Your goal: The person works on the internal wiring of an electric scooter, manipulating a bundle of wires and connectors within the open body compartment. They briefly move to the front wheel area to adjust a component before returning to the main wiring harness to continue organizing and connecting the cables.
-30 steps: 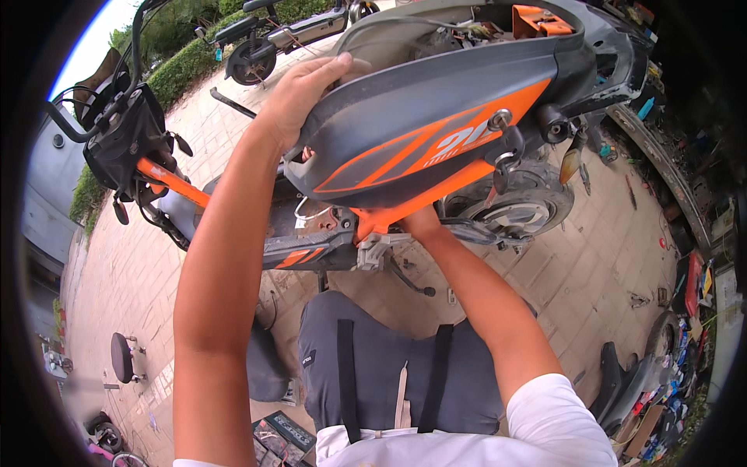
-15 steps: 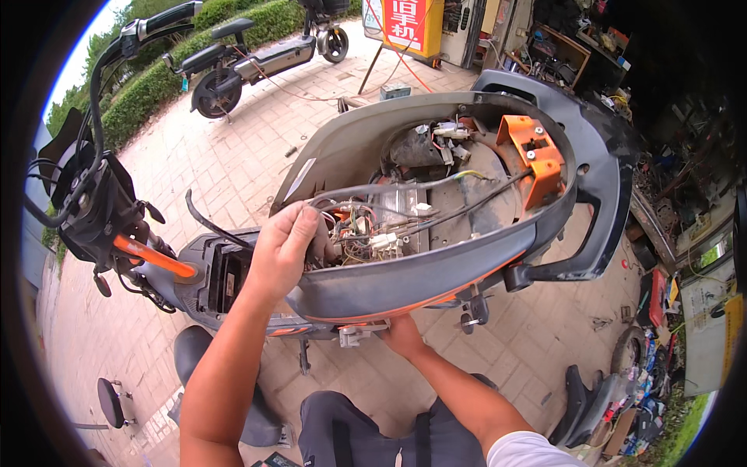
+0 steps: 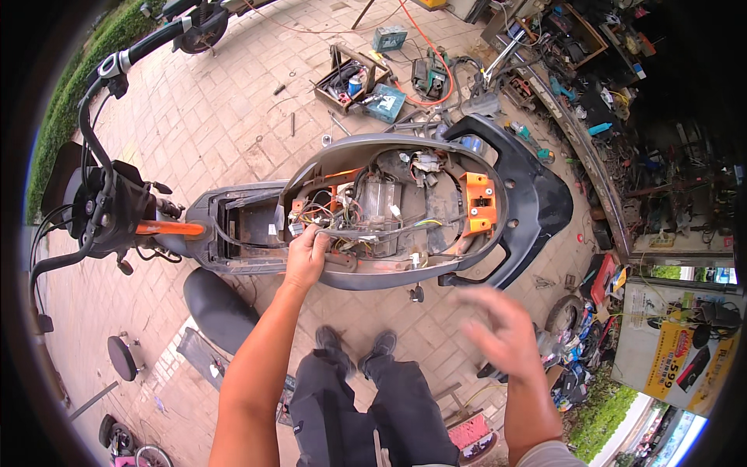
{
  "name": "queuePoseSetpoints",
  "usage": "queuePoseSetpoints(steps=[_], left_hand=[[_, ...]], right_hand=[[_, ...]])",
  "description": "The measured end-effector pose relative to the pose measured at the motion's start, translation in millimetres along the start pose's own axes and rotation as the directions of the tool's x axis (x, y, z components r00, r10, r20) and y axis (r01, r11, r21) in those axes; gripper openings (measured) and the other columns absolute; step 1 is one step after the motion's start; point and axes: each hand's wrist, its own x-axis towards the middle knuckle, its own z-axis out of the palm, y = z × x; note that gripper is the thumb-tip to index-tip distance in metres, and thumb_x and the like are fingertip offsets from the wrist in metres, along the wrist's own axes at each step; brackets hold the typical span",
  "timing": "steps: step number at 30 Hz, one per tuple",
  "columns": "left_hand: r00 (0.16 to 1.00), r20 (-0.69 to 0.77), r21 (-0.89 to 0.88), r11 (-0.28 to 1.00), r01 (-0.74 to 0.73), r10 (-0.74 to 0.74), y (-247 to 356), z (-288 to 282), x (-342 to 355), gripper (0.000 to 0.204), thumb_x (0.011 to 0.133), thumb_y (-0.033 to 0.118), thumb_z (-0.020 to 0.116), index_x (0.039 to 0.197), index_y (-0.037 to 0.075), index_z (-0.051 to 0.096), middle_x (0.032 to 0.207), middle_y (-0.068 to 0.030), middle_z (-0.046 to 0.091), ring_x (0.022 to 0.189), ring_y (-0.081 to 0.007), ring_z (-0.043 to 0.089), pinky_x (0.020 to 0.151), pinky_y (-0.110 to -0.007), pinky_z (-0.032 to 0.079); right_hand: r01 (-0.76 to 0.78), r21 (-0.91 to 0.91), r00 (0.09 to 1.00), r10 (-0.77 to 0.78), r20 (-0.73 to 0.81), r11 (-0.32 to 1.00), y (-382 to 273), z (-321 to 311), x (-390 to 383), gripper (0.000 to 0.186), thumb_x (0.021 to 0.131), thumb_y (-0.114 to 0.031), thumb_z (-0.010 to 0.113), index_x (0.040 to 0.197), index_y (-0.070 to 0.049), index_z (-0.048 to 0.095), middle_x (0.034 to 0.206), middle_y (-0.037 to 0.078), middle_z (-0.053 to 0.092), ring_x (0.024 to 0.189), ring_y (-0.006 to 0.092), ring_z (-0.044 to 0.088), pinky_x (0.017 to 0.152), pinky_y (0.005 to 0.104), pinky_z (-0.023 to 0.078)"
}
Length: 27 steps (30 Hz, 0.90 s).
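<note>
An electric scooter with its seat off spans the middle, its grey-and-black body shell (image 3: 366, 278) open from above, showing tangled wires (image 3: 334, 210), white connectors and an orange bracket (image 3: 480, 204). My left hand (image 3: 306, 258) is closed on dark cables at the shell's near left side, beside the wire tangle. My right hand (image 3: 498, 331) is raised below the shell's right end, blurred, fingers apart and holding nothing I can see. The black handlebar column (image 3: 105, 206) with an orange tube stands at the left. A black rear grab rail (image 3: 545, 194) curves round the right end.
A loose black seat (image 3: 218, 307) and round stool (image 3: 123, 358) lie lower left. A wooden toolbox (image 3: 342, 101), blue boxes, power tools and hoses sit beyond the scooter. A long rail (image 3: 599, 179), clutter and a yellow poster (image 3: 685, 366) line the right. My legs and shoes are below.
My right hand has come out from under the body and risen to the right, opening. My left hand stays at the shell's cables. The view has tilted down over the scooter.
</note>
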Motion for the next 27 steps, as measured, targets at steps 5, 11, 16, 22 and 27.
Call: queuePoseSetpoints(steps=[5, 11, 16, 22, 27], left_hand=[[0.995, -0.014, -0.183, 0.978, 0.096, -0.100, -4.9, 3.4, 1.0, 0.030, 0.099, 0.029, 0.052, 0.088, 0.001, 0.054, 0.071, -0.0052, 0.058, 0.066, -0.0116, 0.051, 0.062, -0.030, 0.044], [0.930, -0.176, -0.080, 0.946, 0.313, -0.322, 21.3, 3.0, 57.5, 0.052, 0.096, 0.043, 0.052, 0.081, -0.006, 0.059, 0.061, -0.0162, 0.054, 0.058, -0.0191, 0.049, 0.061, -0.037, 0.044], [0.866, -0.048, -0.172, 0.858, 0.484, -0.498, 8.7, 0.7, 105.4, 0.055, 0.094, 0.048, 0.053, 0.082, -0.005, 0.060, 0.067, -0.0189, 0.059, 0.061, -0.0239, 0.051, 0.066, -0.038, 0.045], [0.917, -0.232, -0.233, 0.934, 0.270, -0.323, 7.7, -5.5, 86.9, 0.036, 0.092, 0.025, 0.061, 0.116, -0.002, 0.057, 0.103, -0.0211, 0.061, 0.102, -0.0319, 0.058, 0.091, -0.039, 0.044], [0.995, 0.082, -0.059, 0.996, 0.067, -0.062, 51.9, -29.5, 40.4, 0.015, 0.079, 0.003, 0.066, 0.094, 0.001, 0.063, 0.091, -0.0133, 0.062, 0.095, -0.0313, 0.058, 0.086, -0.042, 0.045]], right_hand=[[0.231, -0.784, 0.967, -0.226, 0.118, 0.576, 12.7, 20.4, 142.4, 0.035, 0.082, -0.014, 0.067, 0.114, -0.004, 0.060, 0.113, 0.018, 0.060, 0.102, 0.0364, 0.058, 0.086, 0.0405, 0.048], [-0.123, -0.566, 0.991, 0.127, -0.032, 0.815, 54.3, 37.3, 170.7, 0.019, 0.093, -0.016, 0.058, 0.104, -0.002, 0.062, 0.092, 0.018, 0.064, 0.084, 0.0349, 0.063, 0.073, 0.0385, 0.049], [-0.226, -0.422, 0.974, 0.195, -0.115, 0.878, 86.0, 69.2, 191.4, 0.018, 0.093, -0.013, 0.056, 0.102, 0.002, 0.058, 0.096, 0.022, 0.061, 0.087, 0.0415, 0.059, 0.075, 0.0421, 0.048], [-0.313, -0.281, 0.949, 0.311, -0.052, 0.907, 107.5, 81.9, 205.0, 0.024, 0.094, -0.019, 0.056, 0.101, 0.003, 0.059, 0.088, 0.020, 0.062, 0.078, 0.0357, 0.059, 0.074, 0.0388, 0.047], [-0.415, -0.355, 0.890, 0.455, 0.036, 0.838, 110.1, 77.9, 219.5, 0.033, 0.096, -0.029, 0.053, 0.098, 0.003, 0.059, 0.071, 0.021, 0.059, 0.066, 0.0354, 0.058, 0.065, 0.0414, 0.046]])
